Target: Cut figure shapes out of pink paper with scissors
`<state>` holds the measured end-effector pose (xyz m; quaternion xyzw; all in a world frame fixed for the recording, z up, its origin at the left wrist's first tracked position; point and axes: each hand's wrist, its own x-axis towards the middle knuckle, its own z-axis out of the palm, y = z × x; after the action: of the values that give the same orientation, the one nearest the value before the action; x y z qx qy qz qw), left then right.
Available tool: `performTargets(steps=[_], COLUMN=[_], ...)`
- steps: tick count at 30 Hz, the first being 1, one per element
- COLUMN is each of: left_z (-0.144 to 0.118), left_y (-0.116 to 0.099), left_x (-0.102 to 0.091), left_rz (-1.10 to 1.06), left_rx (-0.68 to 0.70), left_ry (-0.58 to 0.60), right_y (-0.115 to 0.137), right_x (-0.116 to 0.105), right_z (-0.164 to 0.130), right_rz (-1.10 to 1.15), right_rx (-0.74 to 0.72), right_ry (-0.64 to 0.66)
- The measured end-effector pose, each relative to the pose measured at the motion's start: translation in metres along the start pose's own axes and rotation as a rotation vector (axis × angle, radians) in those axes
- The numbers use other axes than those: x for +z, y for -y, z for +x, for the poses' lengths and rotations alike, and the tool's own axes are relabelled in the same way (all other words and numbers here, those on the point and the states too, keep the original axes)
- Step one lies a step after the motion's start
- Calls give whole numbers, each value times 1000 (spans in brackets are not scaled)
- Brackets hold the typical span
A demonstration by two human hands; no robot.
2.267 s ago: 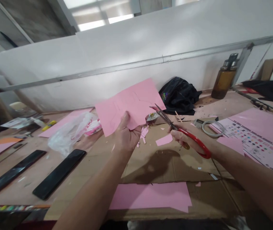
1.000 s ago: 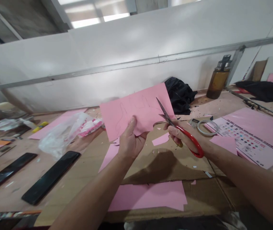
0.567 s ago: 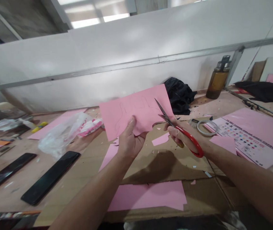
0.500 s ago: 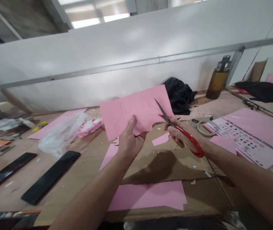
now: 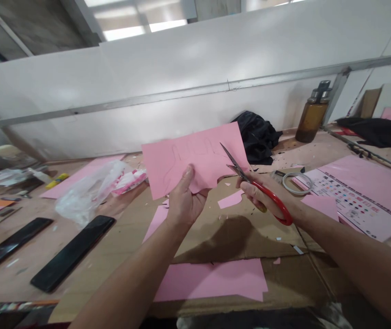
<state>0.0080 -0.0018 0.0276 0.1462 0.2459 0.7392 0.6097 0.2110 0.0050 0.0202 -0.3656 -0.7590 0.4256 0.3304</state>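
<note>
My left hand (image 5: 187, 201) grips the lower edge of a sheet of pink paper (image 5: 161, 164), thumb on its front face. Faint pencil outlines run across the sheet, and its lower right edge has a curved cut. In my right hand (image 5: 260, 189) is a pair of scissors (image 5: 277, 208) with red handles. Their blades are apart at the paper's right part, one lying in front of it. Beneath both hands, a pink offcut (image 5: 230, 199) and small scraps rest on brown cardboard (image 5: 120, 269).
Two black phones (image 5: 73, 253) lie left, near a clear plastic bag (image 5: 85, 194). Behind the paper sits a bundle of black cloth (image 5: 257, 137). An amber bottle (image 5: 312, 114) stands at the back right, with a tape roll (image 5: 298, 183) and printed pad (image 5: 356, 201) nearer.
The pink paper has tilted very slightly in my left hand. My right hand and the scissors have barely shifted; the blades are still apart.
</note>
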Motion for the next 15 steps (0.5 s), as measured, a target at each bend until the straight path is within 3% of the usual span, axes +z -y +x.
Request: performTargets(steps=[8, 15], left_z=[5, 8], left_y=[0, 1], left_x=[-8, -11], left_rz=[42, 80], left_rx=[13, 39], left_ry=[36, 18], right_y=[-3, 3], right_x=[0, -1], right_z=[-1, -2], right_rz=[13, -64], right_rx=[32, -29], right_ry=[12, -25])
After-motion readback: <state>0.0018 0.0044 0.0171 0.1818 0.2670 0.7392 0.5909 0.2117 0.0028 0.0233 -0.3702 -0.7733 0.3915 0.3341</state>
